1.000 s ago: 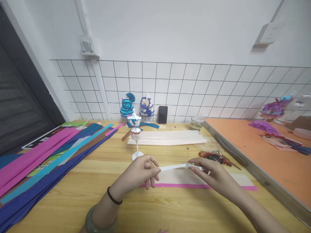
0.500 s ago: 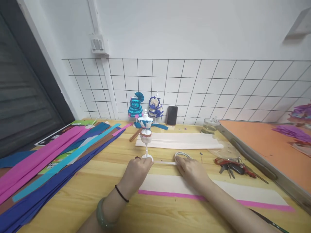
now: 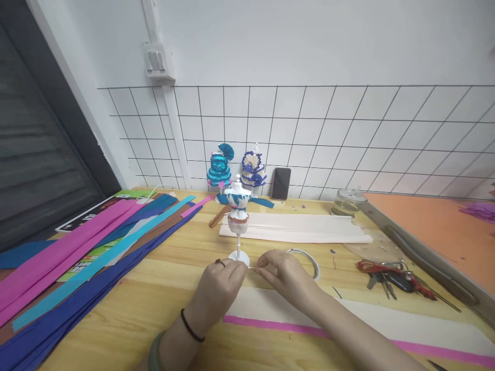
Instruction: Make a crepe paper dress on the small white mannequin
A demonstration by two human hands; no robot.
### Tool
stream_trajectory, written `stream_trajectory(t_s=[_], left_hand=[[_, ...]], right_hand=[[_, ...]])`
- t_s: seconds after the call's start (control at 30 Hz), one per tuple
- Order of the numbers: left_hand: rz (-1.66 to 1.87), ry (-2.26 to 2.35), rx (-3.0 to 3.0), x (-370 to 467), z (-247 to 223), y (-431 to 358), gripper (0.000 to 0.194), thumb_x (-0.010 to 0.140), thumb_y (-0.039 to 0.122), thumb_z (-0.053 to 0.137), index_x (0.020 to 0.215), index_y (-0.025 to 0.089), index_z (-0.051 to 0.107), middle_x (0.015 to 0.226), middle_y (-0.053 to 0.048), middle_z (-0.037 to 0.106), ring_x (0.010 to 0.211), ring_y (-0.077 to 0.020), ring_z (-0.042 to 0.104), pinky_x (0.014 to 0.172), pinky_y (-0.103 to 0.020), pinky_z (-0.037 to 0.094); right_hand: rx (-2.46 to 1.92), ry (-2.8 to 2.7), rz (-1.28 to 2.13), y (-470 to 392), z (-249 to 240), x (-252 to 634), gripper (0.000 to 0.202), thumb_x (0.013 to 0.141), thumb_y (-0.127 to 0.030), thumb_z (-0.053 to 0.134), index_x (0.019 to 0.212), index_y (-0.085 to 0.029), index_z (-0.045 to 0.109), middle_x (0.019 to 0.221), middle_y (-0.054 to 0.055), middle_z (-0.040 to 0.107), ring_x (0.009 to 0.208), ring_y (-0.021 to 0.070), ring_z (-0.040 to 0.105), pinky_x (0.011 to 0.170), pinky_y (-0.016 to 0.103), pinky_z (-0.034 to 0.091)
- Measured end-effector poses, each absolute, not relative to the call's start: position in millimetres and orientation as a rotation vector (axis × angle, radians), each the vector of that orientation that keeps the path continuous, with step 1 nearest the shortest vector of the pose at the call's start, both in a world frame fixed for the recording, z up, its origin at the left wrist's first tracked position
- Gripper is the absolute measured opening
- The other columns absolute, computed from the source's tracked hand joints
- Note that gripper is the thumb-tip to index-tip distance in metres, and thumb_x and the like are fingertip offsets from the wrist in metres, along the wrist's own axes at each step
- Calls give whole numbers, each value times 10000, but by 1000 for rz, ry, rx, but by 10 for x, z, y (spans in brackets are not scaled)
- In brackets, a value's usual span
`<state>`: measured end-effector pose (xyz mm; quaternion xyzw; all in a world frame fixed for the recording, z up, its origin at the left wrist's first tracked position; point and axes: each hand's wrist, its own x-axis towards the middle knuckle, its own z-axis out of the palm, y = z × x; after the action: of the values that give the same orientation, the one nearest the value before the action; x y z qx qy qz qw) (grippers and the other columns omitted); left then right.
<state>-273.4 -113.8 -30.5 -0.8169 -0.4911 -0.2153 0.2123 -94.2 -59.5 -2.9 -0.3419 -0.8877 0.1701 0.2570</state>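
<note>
My left hand (image 3: 222,283) is closed in a pinch just in front of the round base of a small white dress-form stand (image 3: 237,198), which is wrapped with bits of blue and brown. Close by on its right, my right hand (image 3: 286,275) pinches too. A short, thin piece of pale tape (image 3: 251,267) spans the gap between the fingertips. Flat on the table behind my right hand lies a tape roll (image 3: 316,268), no longer held. Under my right forearm stretches a cream paper strip (image 3: 255,301) with a pink edge.
Long coloured crepe strips (image 3: 77,247) cover the left side. Two decorated paper-dress stands (image 3: 219,167) and a phone (image 3: 281,183) stand by the wall. A white paper sheet (image 3: 301,226), glass jar (image 3: 348,202) and keys (image 3: 398,281) lie farther right. Scissors' tip (image 3: 435,365) shows at bottom right.
My right hand has let go of the tape roll and moved left, close to my left hand. The long tape stretch between them is now a short piece. The view has shifted slightly.
</note>
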Motion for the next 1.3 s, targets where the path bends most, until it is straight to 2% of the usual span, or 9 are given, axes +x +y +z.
stream_trajectory(t_s=[0.23,0.37,0.47,0.6,0.73,0.87,1.0,1.3], left_hand=[[-936,-1393,-2398,-2722,-283,-1135,260,866,105,392,657,186,525,606,-33,568,622,-141,555,584,-248,375],[-1065,-1599,-2365,-2720,-291,-1136,200,860,163,433,714,195,566,637,-33,617,631,-155,580,594,-266,391],[-1351,-1960,-2160,-2723,-305,-1099,94,822,280,523,795,202,568,743,-29,645,607,-147,583,603,-277,422],[-2010,-2263,-1796,-2699,-297,-979,278,718,376,631,914,207,531,897,-39,598,716,-154,598,604,-258,462],[-2339,-2269,-1708,-2674,-273,-838,358,628,335,710,908,183,547,982,-73,589,913,-187,572,727,-275,457],[-2450,-2279,-1699,-2661,-253,-734,353,595,311,730,859,164,548,916,-70,610,856,-174,580,729,-282,449],[-2482,-2266,-1725,-2623,-233,-666,310,608,312,716,811,152,546,803,-45,618,743,-152,590,699,-275,450],[-2541,-2197,-1720,-2518,-202,-598,249,615,343,702,696,158,557,674,-10,610,657,-138,577,633,-243,434]], right_hand=[[-715,-2417,257,-546,-140,-884,172,889,-194,437,826,-193,597,768,49,660,742,181,590,664,308,428],[-699,-2371,204,-558,-156,-884,160,889,-169,414,835,-187,563,764,59,633,738,188,563,657,325,419],[-743,-2296,314,-549,-140,-875,144,886,-196,417,819,-191,545,746,54,608,713,183,562,633,310,435],[-800,-2164,545,-507,-59,-842,166,884,-264,435,774,-202,542,741,40,595,704,169,560,635,292,451],[-805,-1984,823,-443,76,-779,211,863,-364,467,763,-194,541,712,22,561,665,152,536,611,270,445],[-872,-1726,1014,-348,276,-612,236,816,-422,534,777,-189,529,689,9,545,651,144,523,606,265,443],[-836,-1485,993,-237,468,-375,222,784,-410,593,798,-192,550,695,2,543,682,144,543,668,281,455],[-668,-1294,1027,-181,694,-163,183,754,-364,643,772,-204,556,680,-14,516,614,119,524,635,283,480]])
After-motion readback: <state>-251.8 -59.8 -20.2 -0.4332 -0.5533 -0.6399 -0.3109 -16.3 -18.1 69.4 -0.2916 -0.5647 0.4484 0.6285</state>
